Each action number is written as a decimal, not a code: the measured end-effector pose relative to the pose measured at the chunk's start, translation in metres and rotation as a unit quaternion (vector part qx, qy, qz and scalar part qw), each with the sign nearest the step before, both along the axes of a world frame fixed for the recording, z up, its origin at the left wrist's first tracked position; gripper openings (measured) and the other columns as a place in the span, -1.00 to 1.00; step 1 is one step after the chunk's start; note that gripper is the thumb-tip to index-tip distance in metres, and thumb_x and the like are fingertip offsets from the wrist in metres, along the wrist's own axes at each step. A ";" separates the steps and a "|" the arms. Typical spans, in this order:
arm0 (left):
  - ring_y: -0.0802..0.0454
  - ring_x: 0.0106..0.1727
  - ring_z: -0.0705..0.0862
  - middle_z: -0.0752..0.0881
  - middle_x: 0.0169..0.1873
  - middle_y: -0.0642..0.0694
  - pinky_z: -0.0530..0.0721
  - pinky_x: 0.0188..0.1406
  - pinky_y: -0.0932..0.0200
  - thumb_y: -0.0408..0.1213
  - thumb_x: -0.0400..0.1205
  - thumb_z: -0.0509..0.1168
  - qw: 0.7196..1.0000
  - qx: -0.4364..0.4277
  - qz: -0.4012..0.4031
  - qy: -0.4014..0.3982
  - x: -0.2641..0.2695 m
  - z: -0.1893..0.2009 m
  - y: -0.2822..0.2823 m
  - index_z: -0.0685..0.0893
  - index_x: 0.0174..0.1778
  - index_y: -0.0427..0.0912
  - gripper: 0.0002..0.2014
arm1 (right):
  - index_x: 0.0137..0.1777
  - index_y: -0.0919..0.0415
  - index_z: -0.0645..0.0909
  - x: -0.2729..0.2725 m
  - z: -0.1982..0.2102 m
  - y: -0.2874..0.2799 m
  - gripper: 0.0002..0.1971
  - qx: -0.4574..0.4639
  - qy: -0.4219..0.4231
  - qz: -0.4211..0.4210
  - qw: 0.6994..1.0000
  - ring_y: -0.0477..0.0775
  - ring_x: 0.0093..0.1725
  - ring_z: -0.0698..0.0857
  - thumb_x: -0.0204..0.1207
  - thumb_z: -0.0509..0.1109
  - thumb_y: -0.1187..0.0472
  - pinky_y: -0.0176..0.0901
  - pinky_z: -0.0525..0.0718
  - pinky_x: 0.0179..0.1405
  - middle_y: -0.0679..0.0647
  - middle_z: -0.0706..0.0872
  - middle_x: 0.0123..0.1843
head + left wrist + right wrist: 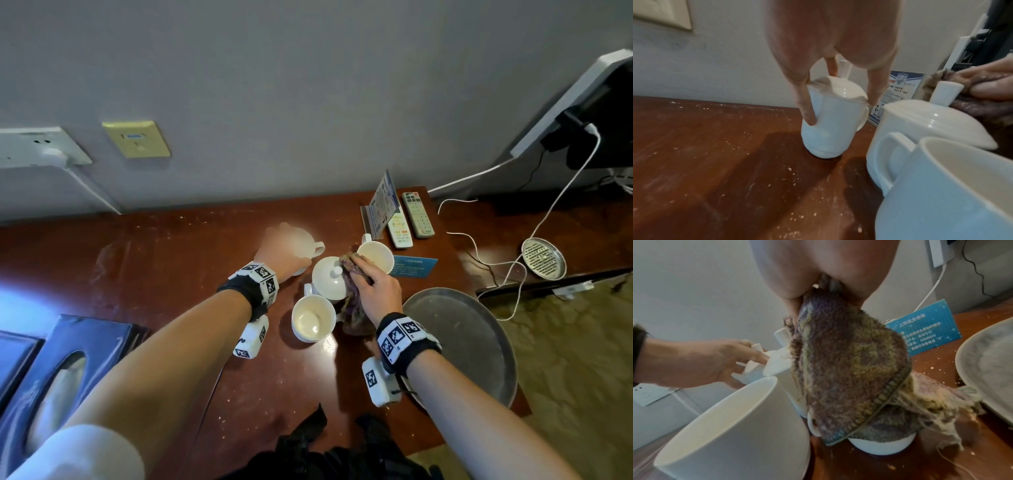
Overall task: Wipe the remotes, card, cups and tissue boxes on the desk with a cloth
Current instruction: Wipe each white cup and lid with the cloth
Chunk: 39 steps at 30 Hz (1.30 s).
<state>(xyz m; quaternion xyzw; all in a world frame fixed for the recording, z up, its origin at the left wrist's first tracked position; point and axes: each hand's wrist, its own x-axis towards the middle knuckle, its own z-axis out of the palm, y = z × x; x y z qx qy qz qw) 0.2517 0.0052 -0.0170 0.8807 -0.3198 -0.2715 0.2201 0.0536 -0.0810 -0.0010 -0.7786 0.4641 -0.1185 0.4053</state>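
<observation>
Two hands on lidded cups, brown desk [171, 274].
Blue card [925, 327] by the cups: Chinese text, "12345678" legible. Left hand [279, 251] clasps far lidded cup [828, 123], fingers curled down its sides. Right hand [376, 287] presses purple-yellow cloth [855, 369] against near lidded cup [329, 277], fingers curled round cloth.

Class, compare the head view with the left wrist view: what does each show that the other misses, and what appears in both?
Only the head view shows the two remotes, the round tray, the tissue boxes and the flat blue card. Only the left wrist view shows the left hand's fingers curled round the lidded cup standing on the desk. Both show the second lidded cup, the right hand pressing the cloth on it, and the standing leaflet.
</observation>
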 end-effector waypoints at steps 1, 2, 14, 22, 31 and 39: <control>-0.29 0.33 0.56 0.37 0.41 -0.19 0.64 0.30 -0.12 -0.04 0.48 0.54 1.000 -0.007 0.000 0.010 0.000 -0.001 0.002 0.32 0.47 -0.07 -0.28 | 0.42 -0.17 0.61 0.000 0.000 0.000 -0.63 0.004 0.001 -0.003 1.000 0.05 0.47 0.53 0.64 0.39 0.11 -0.05 0.39 0.54 -0.09 0.64 0.45; -0.29 0.34 0.57 0.37 0.43 -0.19 0.63 0.30 -0.11 -0.06 0.51 0.51 1.000 -0.013 0.000 0.019 0.001 -0.002 0.005 0.31 0.48 -0.07 -0.30 | 0.43 -0.16 0.61 0.000 0.000 0.001 -0.63 0.007 0.004 -0.005 1.000 0.06 0.48 0.53 0.64 0.39 0.12 -0.07 0.39 0.54 -0.08 0.64 0.45; -0.28 0.38 0.55 0.34 0.48 -0.21 0.56 0.40 -0.10 -0.18 0.58 0.49 0.997 -0.037 -0.018 0.067 0.002 -0.004 -0.008 0.33 0.50 -0.07 -0.36 | 0.38 -0.24 0.63 -0.001 0.004 -0.001 -0.62 0.008 0.038 0.006 0.999 0.06 0.44 0.56 0.63 0.38 0.15 -0.12 0.42 0.51 -0.12 0.65 0.43; -0.26 0.37 0.56 0.30 0.53 -0.17 0.60 0.36 -0.10 -0.18 0.60 0.45 0.998 -0.043 -0.011 0.035 -0.006 0.004 -0.008 0.33 0.52 -0.02 -0.40 | 0.37 -0.26 0.63 -0.019 0.012 -0.007 -0.63 0.004 0.028 0.001 1.000 0.13 0.39 0.57 0.63 0.37 0.16 -0.02 0.49 0.50 -0.05 0.68 0.40; -0.19 0.53 0.41 0.30 0.59 -0.14 0.54 0.35 -0.10 -0.08 0.58 0.45 0.996 -0.059 0.030 -0.060 -0.028 0.043 0.038 0.35 0.55 0.08 -0.36 | 0.38 -0.22 0.63 -0.042 0.041 0.003 -0.63 -0.053 -0.002 0.049 0.997 0.18 0.33 0.60 0.64 0.34 0.16 0.02 0.52 0.46 0.03 0.71 0.36; -0.12 0.53 0.38 0.31 0.60 -0.08 0.59 0.28 -0.08 0.06 0.60 0.37 0.988 -0.029 0.088 -0.121 -0.070 0.077 0.104 0.43 0.51 0.14 -0.45 | 0.37 -0.09 0.67 -0.051 0.064 0.029 -0.66 -0.061 -0.084 0.153 0.983 0.04 0.37 0.62 0.64 0.36 0.17 -0.21 0.46 0.42 -0.06 0.71 0.36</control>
